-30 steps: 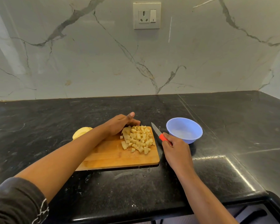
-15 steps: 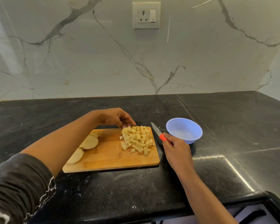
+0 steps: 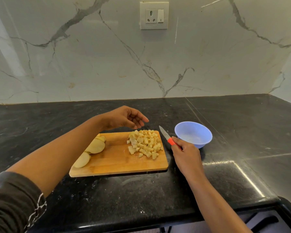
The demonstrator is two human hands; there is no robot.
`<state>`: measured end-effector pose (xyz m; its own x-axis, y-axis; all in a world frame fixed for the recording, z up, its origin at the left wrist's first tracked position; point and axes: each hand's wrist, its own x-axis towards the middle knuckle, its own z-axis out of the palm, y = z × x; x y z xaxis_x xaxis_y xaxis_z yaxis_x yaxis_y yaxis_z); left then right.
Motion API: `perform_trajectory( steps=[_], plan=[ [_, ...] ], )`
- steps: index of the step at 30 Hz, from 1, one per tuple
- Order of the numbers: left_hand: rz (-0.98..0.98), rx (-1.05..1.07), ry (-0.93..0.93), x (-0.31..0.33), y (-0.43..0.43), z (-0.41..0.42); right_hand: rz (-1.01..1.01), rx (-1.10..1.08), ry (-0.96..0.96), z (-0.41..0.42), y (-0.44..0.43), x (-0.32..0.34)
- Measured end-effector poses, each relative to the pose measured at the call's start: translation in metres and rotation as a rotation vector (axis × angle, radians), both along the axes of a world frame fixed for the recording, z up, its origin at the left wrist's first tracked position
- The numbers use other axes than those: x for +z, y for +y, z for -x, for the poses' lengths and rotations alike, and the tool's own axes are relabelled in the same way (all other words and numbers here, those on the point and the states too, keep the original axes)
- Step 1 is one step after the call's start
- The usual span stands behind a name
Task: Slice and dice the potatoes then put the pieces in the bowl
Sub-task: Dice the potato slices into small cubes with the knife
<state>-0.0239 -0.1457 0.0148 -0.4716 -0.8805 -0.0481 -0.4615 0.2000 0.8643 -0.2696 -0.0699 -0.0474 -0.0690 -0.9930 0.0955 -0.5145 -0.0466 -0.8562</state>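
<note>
A wooden cutting board [image 3: 114,163] lies on the black counter. A heap of diced potato pieces [image 3: 145,143] covers its far right corner, and several round potato slices [image 3: 94,147] lie at its left end. My left hand [image 3: 126,119] hovers above the board's far edge, fingers relaxed, holding nothing. My right hand [image 3: 186,153] grips the red handle of a small knife [image 3: 165,135], just right of the board, blade pointing away. The light blue bowl [image 3: 193,134] stands right of the knife and looks empty.
The black stone counter [image 3: 242,132] runs back to a marble wall with a socket plate [image 3: 154,15]. The counter's front edge is near me, with a dark hob corner [image 3: 286,216] at the lower right.
My left hand has lifted off the diced heap and moved back and up, uncovering the potato slices on the board's left. The right hand and knife have stayed put.
</note>
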Motion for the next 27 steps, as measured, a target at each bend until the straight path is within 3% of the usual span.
perform_trajectory(
  steps=[7,10,12,16,21,27],
  plan=[
    [0.097,0.183,0.081,-0.009,0.001,-0.002,-0.009,-0.004,-0.002,0.000,0.002,0.002],
    [0.147,0.238,-0.103,-0.022,-0.003,0.004,-0.001,0.003,-0.001,0.000,0.002,0.002],
    [0.081,0.181,-0.208,-0.032,-0.003,0.012,-0.003,0.004,0.002,0.000,0.002,0.002],
    [-0.005,0.130,-0.270,-0.039,-0.002,0.029,-0.017,0.010,0.011,-0.001,0.005,0.004],
    [-0.017,0.137,-0.208,-0.042,0.003,0.040,-0.027,0.017,0.086,-0.002,0.004,0.007],
    [0.073,0.157,-0.113,-0.052,0.003,0.036,-0.067,-0.003,0.044,-0.006,0.005,0.006]
  ],
)
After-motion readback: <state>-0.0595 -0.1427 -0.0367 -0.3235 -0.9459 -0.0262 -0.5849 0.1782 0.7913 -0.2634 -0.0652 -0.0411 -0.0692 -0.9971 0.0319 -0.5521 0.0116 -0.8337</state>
